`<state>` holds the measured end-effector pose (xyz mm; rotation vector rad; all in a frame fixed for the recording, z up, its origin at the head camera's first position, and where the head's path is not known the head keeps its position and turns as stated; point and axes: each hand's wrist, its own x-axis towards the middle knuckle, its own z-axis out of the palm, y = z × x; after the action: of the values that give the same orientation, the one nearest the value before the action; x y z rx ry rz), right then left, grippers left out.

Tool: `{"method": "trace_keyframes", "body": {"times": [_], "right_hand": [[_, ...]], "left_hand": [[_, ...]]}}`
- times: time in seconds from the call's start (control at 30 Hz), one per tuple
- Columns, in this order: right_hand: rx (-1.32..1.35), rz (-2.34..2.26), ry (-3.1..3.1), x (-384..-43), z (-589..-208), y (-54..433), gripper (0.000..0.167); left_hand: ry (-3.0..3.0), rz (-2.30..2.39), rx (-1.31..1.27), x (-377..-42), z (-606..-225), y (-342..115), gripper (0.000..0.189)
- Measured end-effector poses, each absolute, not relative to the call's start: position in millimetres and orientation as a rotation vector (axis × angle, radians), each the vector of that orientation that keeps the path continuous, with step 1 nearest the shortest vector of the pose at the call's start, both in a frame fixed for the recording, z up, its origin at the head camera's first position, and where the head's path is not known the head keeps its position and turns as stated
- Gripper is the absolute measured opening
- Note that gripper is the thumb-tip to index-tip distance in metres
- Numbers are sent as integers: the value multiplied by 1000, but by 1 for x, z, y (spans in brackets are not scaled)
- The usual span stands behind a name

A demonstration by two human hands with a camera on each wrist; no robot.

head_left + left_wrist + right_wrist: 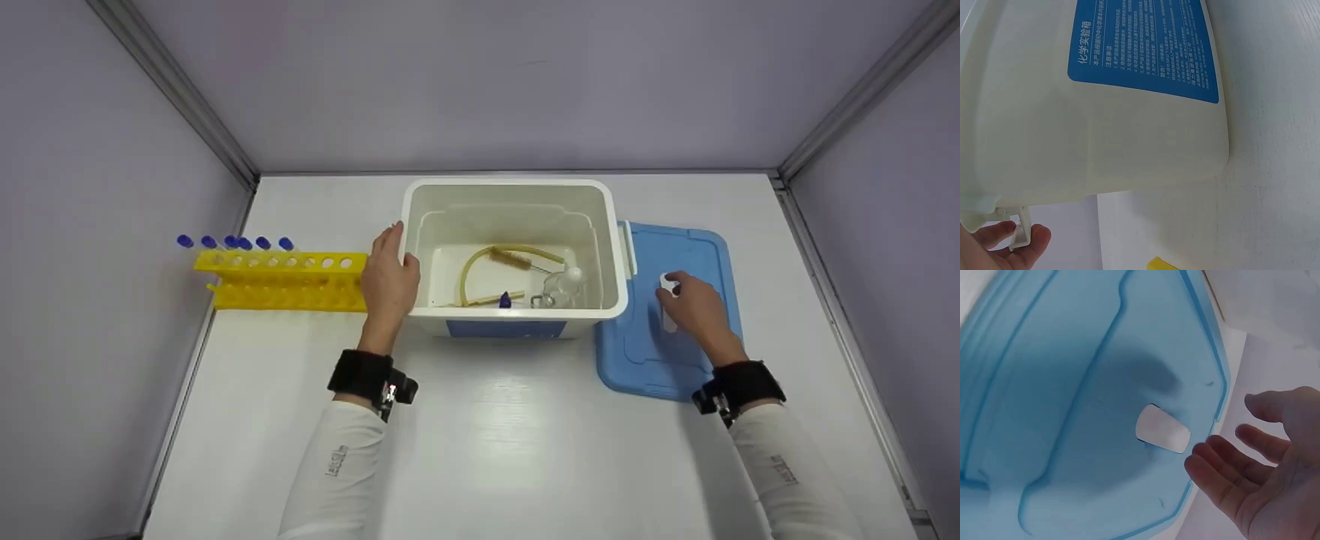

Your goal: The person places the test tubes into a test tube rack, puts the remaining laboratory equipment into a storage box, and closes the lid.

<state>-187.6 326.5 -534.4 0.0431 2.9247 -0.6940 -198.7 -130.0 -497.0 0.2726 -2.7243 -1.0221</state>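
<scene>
A white plastic bin [517, 313] with a blue label [1140, 45] stands mid-table. My left hand [390, 277] is at its left side; in the left wrist view the fingers pinch the bin's white latch [1023, 228]. Beside the bin on the right lies a blue lid [645, 352]. Over it hovers my right hand [697, 307], near the white handle piece [1163, 428]; in the right wrist view its loosely bent fingers stand apart from that piece. Inside the bin are a yellowish tube [470, 271], a brush [510, 259], clear glassware [562, 289] and a small purple-topped item [505, 300].
A yellow test tube rack [285, 296] stands left of the bin, partly behind my left hand. Several blue-capped tubes [210, 242] lean from its back. Another white latch [628, 247] sticks out at the bin's right side. Grey walls [510, 90] enclose the table.
</scene>
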Motion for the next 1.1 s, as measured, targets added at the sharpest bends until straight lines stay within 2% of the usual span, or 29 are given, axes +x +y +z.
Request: {"method": "trace_keyframes", "body": {"times": [0.27, 0.6, 0.77, 1.1], "right_hand": [[171, -664, 2938, -201, -547, 328, 51], [253, -494, 2979, -199, -569, 319, 40], [393, -511, 2961, -201, -570, 310, 38], [444, -582, 2930, -207, -566, 309, 25]], "left_hand": [[-2720, -1037, 281, -199, -498, -128, 51], [-2720, -1045, 288, -199, -497, -128, 51], [-2720, -1053, 283, -199, -498, -128, 51], [-2739, -1032, 309, -198, -498, -130, 51]]}}
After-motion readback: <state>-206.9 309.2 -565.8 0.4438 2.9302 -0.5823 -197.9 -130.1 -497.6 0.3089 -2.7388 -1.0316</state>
